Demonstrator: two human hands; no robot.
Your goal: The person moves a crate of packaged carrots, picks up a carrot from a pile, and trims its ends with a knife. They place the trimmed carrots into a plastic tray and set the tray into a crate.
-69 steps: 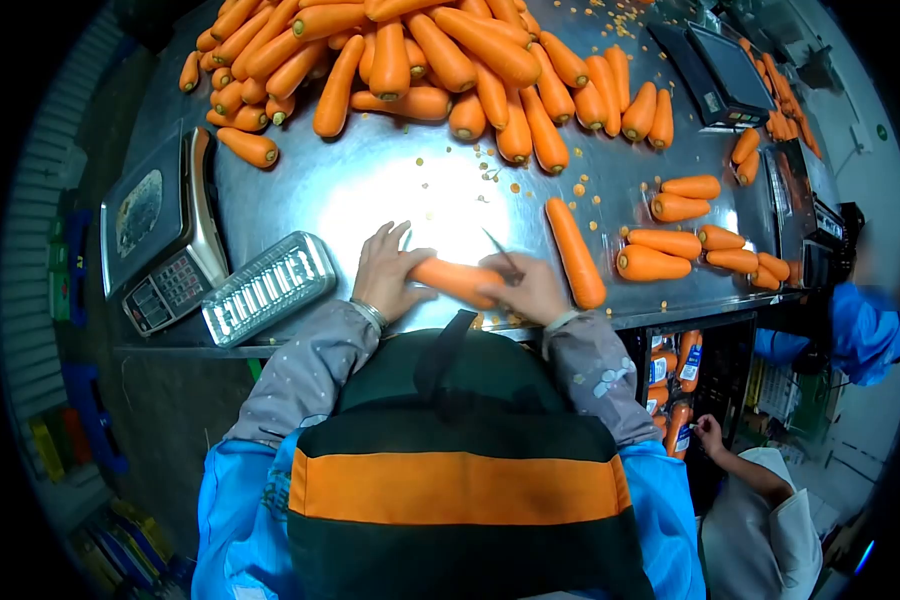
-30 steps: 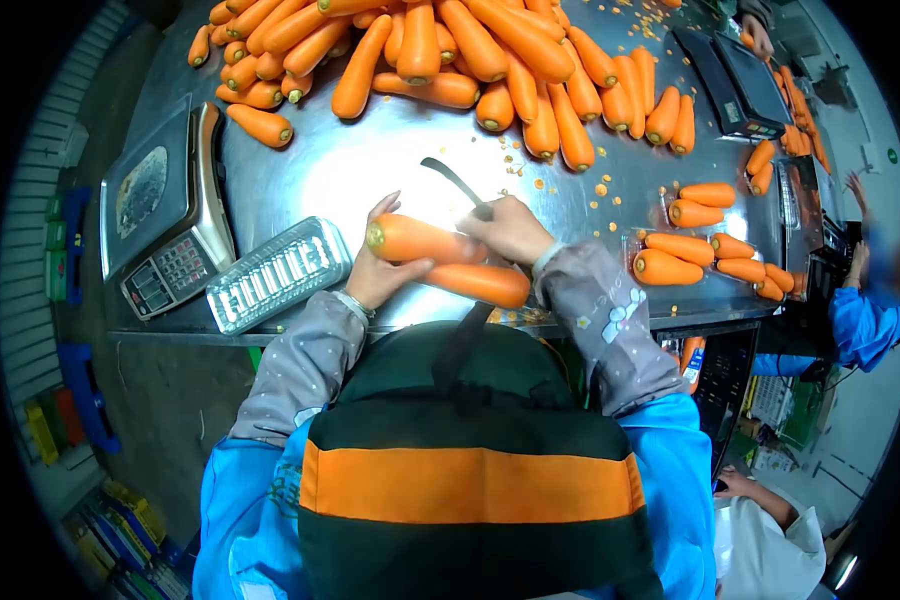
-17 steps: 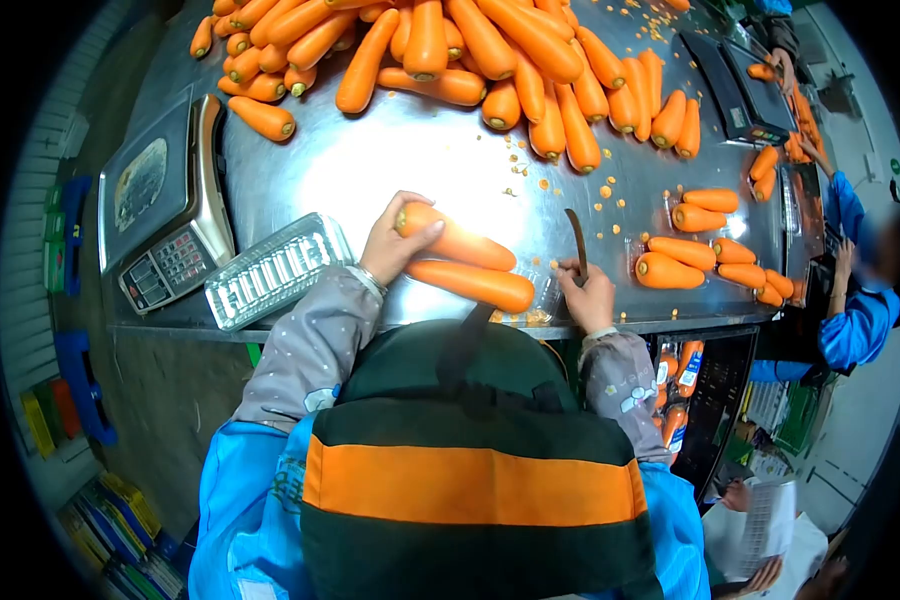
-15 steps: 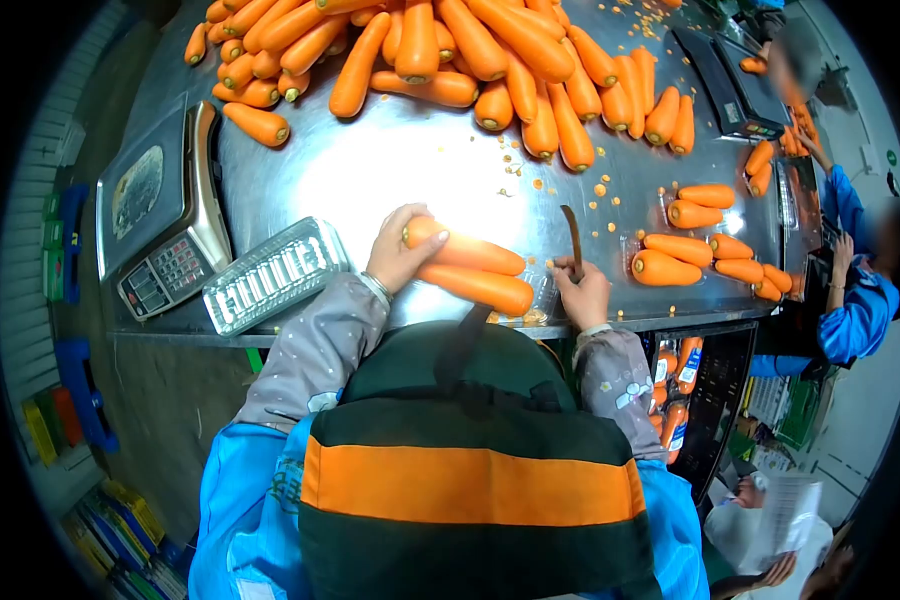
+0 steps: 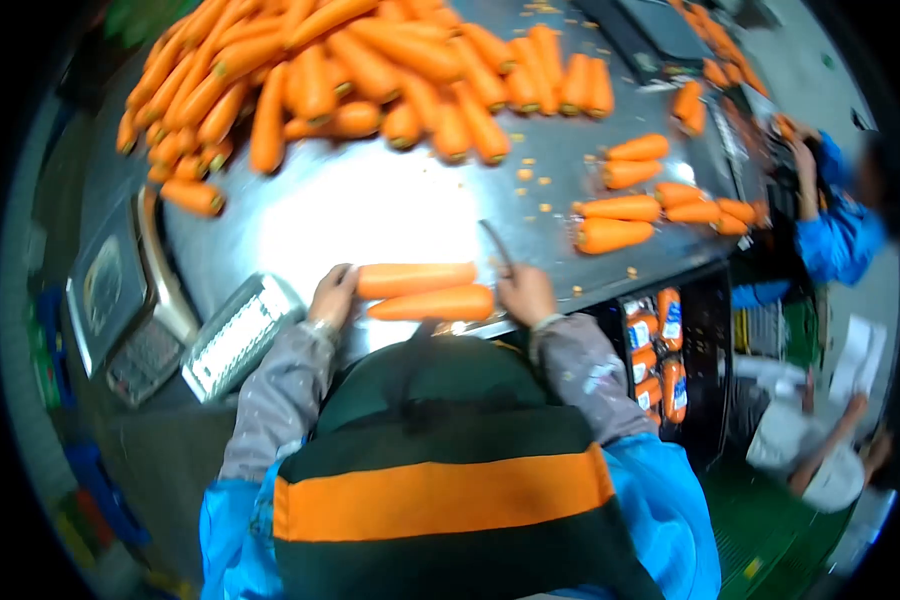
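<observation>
Two large carrots lie side by side in front of me, an upper carrot (image 5: 416, 279) and a lower carrot (image 5: 432, 304), with shiny clear plastic showing at their right end. My left hand (image 5: 332, 297) is at their left end, its fingers curled together beside the upper carrot's tip; what they grip is hidden. On the other side, my right hand (image 5: 527, 294) is closed on a thin dark-bladed knife (image 5: 494, 241), blade pointing up and away from me. Left of my left hand sits a clear plastic tray (image 5: 238, 338).
A big carrot pile (image 5: 315, 85) covers the far side of the metal table (image 5: 240, 215). At left stands a scale (image 5: 135, 300). Paired carrots (image 5: 618, 207) lie at right, above a black crate (image 5: 705, 370) of labelled packs. Beyond them a person in blue sleeves (image 5: 835, 240) works.
My left hand has moved off the top of the upper carrot to the carrots' left end. The view has swung, and the right hand still holds the knife.
</observation>
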